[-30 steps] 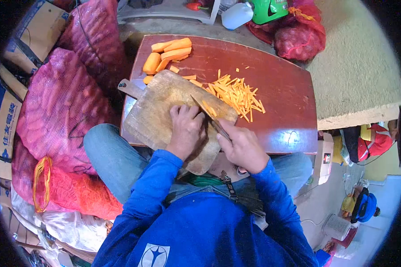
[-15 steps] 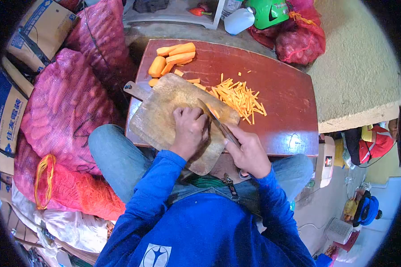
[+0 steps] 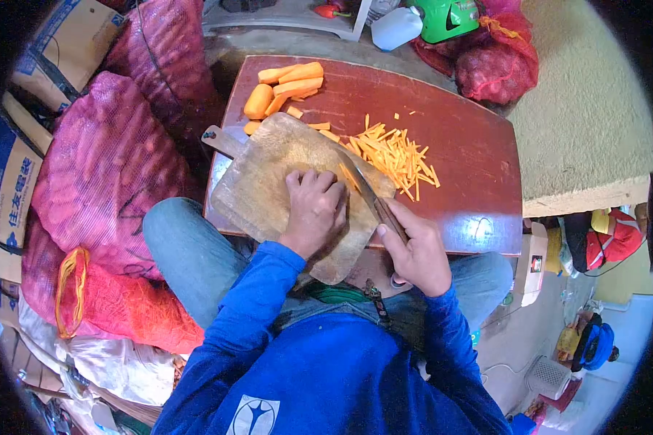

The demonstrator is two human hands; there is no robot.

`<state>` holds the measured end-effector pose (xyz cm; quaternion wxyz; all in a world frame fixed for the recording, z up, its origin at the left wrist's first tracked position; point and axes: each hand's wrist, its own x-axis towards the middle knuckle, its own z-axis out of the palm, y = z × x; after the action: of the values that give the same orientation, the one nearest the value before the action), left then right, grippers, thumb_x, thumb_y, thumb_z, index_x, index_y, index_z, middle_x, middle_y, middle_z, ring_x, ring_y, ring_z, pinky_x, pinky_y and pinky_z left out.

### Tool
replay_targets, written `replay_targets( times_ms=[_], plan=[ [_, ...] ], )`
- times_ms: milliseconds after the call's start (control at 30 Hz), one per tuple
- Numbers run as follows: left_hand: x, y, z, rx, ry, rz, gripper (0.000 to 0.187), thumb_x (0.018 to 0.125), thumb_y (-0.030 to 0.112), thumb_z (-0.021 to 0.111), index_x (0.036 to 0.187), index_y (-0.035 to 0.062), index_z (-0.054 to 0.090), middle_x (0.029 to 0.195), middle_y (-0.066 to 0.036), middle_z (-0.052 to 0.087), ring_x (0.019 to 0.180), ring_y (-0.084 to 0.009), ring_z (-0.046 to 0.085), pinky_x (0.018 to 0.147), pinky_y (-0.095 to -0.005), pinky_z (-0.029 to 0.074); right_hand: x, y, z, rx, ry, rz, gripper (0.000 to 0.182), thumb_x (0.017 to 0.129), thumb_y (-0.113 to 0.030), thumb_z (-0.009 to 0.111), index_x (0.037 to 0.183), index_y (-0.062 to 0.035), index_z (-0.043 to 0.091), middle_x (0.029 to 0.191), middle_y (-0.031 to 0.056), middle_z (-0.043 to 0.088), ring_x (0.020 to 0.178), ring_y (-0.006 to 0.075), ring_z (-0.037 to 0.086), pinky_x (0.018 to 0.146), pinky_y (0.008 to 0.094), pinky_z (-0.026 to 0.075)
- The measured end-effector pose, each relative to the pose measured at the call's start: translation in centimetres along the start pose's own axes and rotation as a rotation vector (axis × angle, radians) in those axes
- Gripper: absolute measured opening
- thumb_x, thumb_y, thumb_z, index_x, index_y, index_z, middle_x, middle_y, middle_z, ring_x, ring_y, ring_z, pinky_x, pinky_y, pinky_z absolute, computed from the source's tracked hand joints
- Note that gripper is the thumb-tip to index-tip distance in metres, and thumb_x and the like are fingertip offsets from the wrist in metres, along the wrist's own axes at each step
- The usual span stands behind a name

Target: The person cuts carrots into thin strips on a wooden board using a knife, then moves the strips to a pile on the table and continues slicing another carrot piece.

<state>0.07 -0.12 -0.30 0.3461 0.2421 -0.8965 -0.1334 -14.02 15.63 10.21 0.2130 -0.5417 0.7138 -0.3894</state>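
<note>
My right hand (image 3: 419, 246) grips a knife (image 3: 370, 194) by its handle, the blade slanting up and left over the wooden cutting board (image 3: 257, 174). Against the blade's left side lie thin carrot strips (image 3: 349, 176). My left hand (image 3: 316, 206) rests on the board with curled fingers, left of the blade; whatever is under them is hidden. Beyond the board's right edge is a pile of carrot sticks (image 3: 395, 154). Peeled carrot pieces (image 3: 294, 83) are heaped at the table's far left corner.
The board lies on a red-brown table (image 3: 471, 167) and overhangs its near edge. Mesh sacks of carrots (image 3: 109, 174) stand at left beside cardboard boxes (image 3: 14, 196). Behind the table are a white jug (image 3: 397, 30), a green container (image 3: 446, 18) and a red mesh bag (image 3: 495, 72).
My right hand and the knife have shifted right, away from my left hand. Carrot strips now show more clearly beside the blade. My left hand stays nearly in place.
</note>
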Motion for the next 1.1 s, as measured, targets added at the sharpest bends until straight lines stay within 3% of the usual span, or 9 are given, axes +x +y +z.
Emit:
replay_targets(
  times_ms=[100,267,433,500,600,767,1000,1033,1100],
  plan=[
    [0.1,0.0,0.0,-0.007,0.019,0.025,0.018,0.082,0.015,0.078,0.099,0.0092,0.076,0.098,-0.007,0.064,0.098,-0.0298,0.061,0.097,-0.0528,0.039,-0.2,0.7,0.1,-0.057,-0.075,-0.002,0.044,0.096,-0.008,0.069,0.139,0.0021,0.064,0.112,0.0313,0.074,0.106,0.0462,0.075,0.088,0.0454,0.060],
    [0.1,0.2,-0.2,0.036,0.003,0.051,0.019,0.081,0.015,0.079,0.099,0.0093,0.077,0.097,-0.006,0.065,0.097,-0.0280,0.062,0.098,-0.0520,0.039,-0.4,-0.3,-0.2,0.053,-0.011,-0.004,0.043,0.097,-0.009,0.070,0.138,0.0030,0.065,0.112,0.0308,0.074,0.106,0.0447,0.076,0.088,0.0447,0.060],
    [0.0,-0.3,0.1,-0.116,0.157,-0.094,0.010,0.082,0.012,0.080,0.091,0.0092,0.077,0.093,-0.006,0.067,0.097,-0.0287,0.063,0.094,-0.0475,0.041,-0.3,-0.5,-0.6,0.093,0.003,0.057,0.040,0.098,-0.010,0.070,0.135,0.0031,0.067,0.111,0.0311,0.074,0.107,0.0454,0.076,0.089,0.0451,0.060],
    [-0.2,-0.4,0.0,-0.112,0.157,-0.123,0.009,0.082,0.012,0.080,0.090,0.0092,0.077,0.092,-0.006,0.067,0.096,-0.0288,0.063,0.092,-0.0468,0.041,-0.3,-0.3,-0.7,0.069,-0.158,0.163,0.039,0.099,-0.011,0.070,0.135,0.0026,0.068,0.110,0.0320,0.074,0.106,0.0455,0.076,0.089,0.0455,0.060],
    [-0.2,-0.1,-0.4,-0.086,0.121,-0.146,0.008,0.082,0.012,0.080,0.088,0.0094,0.076,0.092,-0.006,0.067,0.094,-0.0287,0.063,0.090,-0.0464,0.041,0.5,3.2,-0.5,-0.002,0.012,0.066,0.038,0.100,-0.013,0.069,0.134,0.0018,0.068,0.109,0.0324,0.074,0.106,0.0455,0.076,0.087,0.0464,0.060],
    [0.0,0.1,-0.7,-0.019,0.052,-0.124,0.007,0.082,0.012,0.080,0.087,0.0099,0.076,0.091,-0.006,0.066,0.093,-0.0285,0.062,0.088,-0.0462,0.040,2.5,4.4,-3.6,-0.079,0.130,0.108,0.036,0.100,-0.015,0.070,0.132,0.0014,0.070,0.095,0.0300,0.072,0.086,0.0360,0.078,0.077,0.0425,0.058],
    [1.6,-1.4,-1.5,-0.078,-0.077,-0.166,0.008,0.085,0.016,0.081,0.089,0.0101,0.077,0.096,-0.007,0.069,0.097,-0.0301,0.064,0.090,-0.0479,0.041,5.9,6.6,-5.6,-0.017,0.050,-0.042,0.038,0.099,-0.013,0.071,0.135,0.0007,0.068,0.096,0.0286,0.071,0.087,0.0305,0.077,0.080,0.0407,0.058],
    [2.5,-1.7,-1.7,-0.076,-0.099,-0.171,0.007,0.086,0.017,0.080,0.088,0.0107,0.076,0.096,-0.007,0.069,0.098,-0.0296,0.064,0.089,-0.0484,0.040,6.2,7.4,-5.4,0.031,0.076,-0.035,0.037,0.101,-0.011,0.071,0.135,0.0026,0.068,0.101,0.0221,0.077,0.092,0.0225,0.075,0.083,0.0374,0.058],
    [4.7,-2.1,-2.0,0.028,-0.091,-0.119,0.011,0.086,0.019,0.082,0.090,0.0098,0.078,0.100,-0.009,0.071,0.102,-0.0316,0.066,0.090,-0.0494,0.042,6.3,9.0,-5.2,0.215,0.095,0.068,0.037,0.102,-0.010,0.071,0.135,0.0037,0.068,0.105,0.0170,0.078,0.095,0.0184,0.074,0.084,0.0355,0.058]
  ],
)
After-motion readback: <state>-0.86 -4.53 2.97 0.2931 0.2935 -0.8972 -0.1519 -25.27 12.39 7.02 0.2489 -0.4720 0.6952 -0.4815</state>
